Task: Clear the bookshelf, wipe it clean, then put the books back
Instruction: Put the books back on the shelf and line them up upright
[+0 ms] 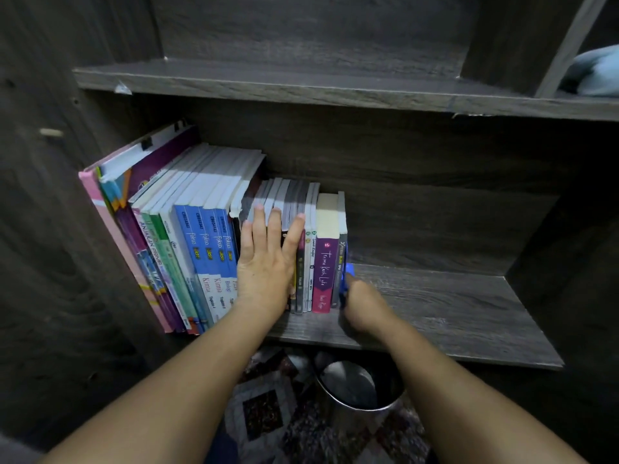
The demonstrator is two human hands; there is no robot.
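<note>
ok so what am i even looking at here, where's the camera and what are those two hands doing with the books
There is no machine here: a person works with two bare hands. The single picture comes from a camera worn on the head, looking forward and down, which is why both forearms reach in from the bottom edge. In front is a dark wooden bookshelf. A row of books stands at the left side of its lower board. The left hand lies flat on the spines with straight fingers and holds nothing. The right hand is at the row's right end, against something blue. It is blurred, so I cannot tell whether it grips that. Below the shelf are a metal bin and a patterned rug.
</note>
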